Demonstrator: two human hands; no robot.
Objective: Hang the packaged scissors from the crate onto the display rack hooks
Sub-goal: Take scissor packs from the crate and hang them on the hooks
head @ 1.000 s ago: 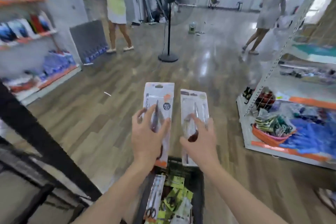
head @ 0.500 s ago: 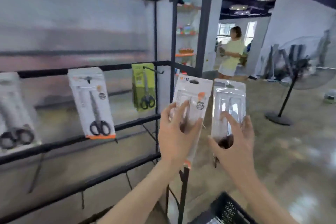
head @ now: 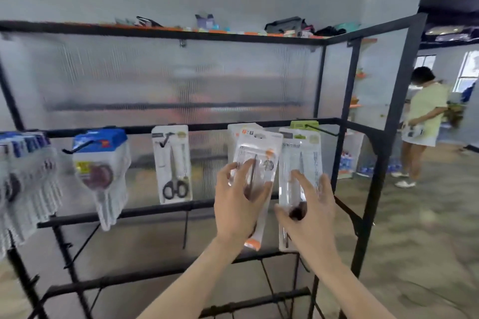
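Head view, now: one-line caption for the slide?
Left hand and right hand each hold a packaged pair of scissors up to the black display rack, hooks not yet threaded.

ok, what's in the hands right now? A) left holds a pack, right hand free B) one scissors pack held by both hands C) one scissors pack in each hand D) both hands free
C: the left hand grips the orange-trimmed scissors pack, and the right hand holds the clear scissors pack, both raised in front of the display rack.

Both hands (head: 239,204) (head: 308,215) raised fwd, fingers curled, gripping
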